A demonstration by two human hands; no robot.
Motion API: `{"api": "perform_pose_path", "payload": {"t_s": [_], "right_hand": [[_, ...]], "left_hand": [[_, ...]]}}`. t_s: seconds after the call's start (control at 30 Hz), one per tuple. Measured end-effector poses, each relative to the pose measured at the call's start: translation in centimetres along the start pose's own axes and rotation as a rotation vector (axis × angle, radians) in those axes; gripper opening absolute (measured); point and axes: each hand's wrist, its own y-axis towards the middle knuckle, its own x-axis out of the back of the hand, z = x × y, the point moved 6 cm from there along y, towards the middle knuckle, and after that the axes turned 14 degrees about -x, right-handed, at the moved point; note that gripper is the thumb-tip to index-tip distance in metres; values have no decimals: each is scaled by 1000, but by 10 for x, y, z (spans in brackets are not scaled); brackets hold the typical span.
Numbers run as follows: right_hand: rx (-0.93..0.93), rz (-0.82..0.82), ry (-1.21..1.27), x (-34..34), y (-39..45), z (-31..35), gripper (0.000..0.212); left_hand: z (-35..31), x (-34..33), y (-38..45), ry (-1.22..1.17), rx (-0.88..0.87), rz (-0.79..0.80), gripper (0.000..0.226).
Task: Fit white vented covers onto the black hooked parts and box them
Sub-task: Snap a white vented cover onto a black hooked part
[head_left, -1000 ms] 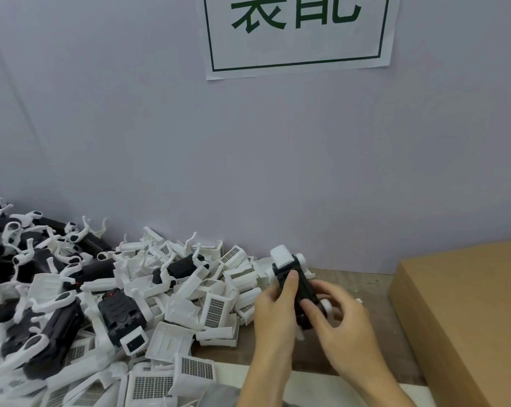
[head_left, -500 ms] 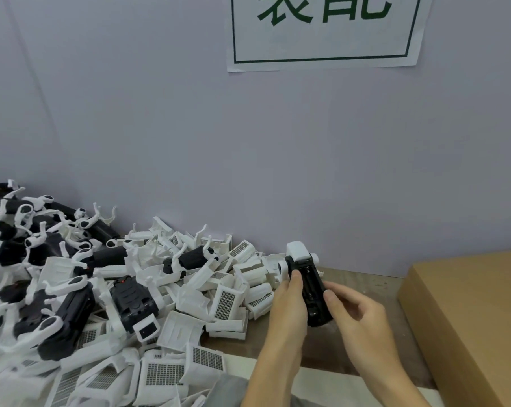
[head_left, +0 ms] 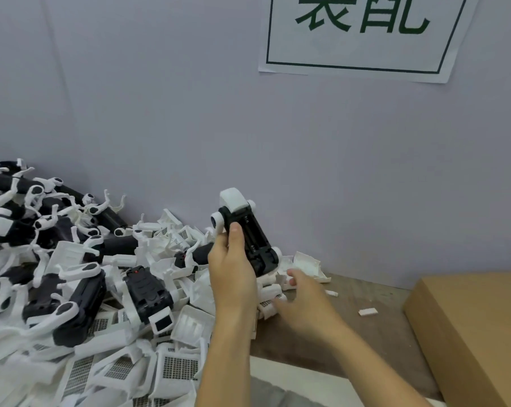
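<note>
We see the black hooked part (head_left: 250, 239) raised above the table (head_left: 363, 327), gripped along its left side by the left hand (head_left: 233, 271), the thumb lying on its dark face and the fingers curled behind it; its white end points up toward the wall (head_left: 189, 113). The right hand (head_left: 304, 301) is apart from the part, lower and to the right, palm down with its fingers loosely spread over the edge of the heap, holding nothing that we can make out. Just beyond its fingertips lies a white vented cover (head_left: 307, 267). To the left spreads a pile of parts (head_left: 81, 277), black hooked bodies mixed with white covers. At the right edge sits a cardboard box (head_left: 480, 327); we cannot tell what it holds. A paper sign (head_left: 363, 33) hangs on the wall above.
</note>
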Motion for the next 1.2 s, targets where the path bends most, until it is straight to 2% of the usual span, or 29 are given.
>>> {"api": "perform_pose_path", "payload": {"t_s": [0.1,0.17,0.3,0.37,0.43,0.53,0.6,0.7,0.77,0.83,1.03,1.1,1.2], "right_hand": [[-3,39,-84,-22,1,5,42],[9,6,-61,-26,3,7,46],[15,-1,-9,-15,4,0,38],[-22,51,-12,-4,3,-11,43],[-54,63,-18,12,2,-27,65],[-73,26,111,35,-6,-49,70],[-91,-48,286,46,-14,-66,65],[-154,-104,647,50,-25,-90,38],[-197,-83,864,47,-29,-100,25],[-210,-7,1026,45,-28,-103,26],[-120,91,1214,58,-24,-99,27],[-93,79,1251,62,-23,-96,19],[-95,-133,1145,69,-21,-102,11]], "left_hand": [[-3,3,2,-15,-2,-7,29],[-2,1,1,-9,3,18,31],[3,-4,-2,29,17,52,31],[5,-6,-3,49,31,66,31],[6,-8,-4,64,38,84,32],[8,-13,-7,71,34,120,31],[10,-18,-9,75,38,147,31],[17,-25,-13,82,62,181,32],[22,-30,-16,101,92,200,31],[30,-35,-21,125,140,225,29],[65,-48,-37,246,276,379,28],[75,-52,-44,277,287,426,27],[84,-59,-51,285,264,450,25]]}}
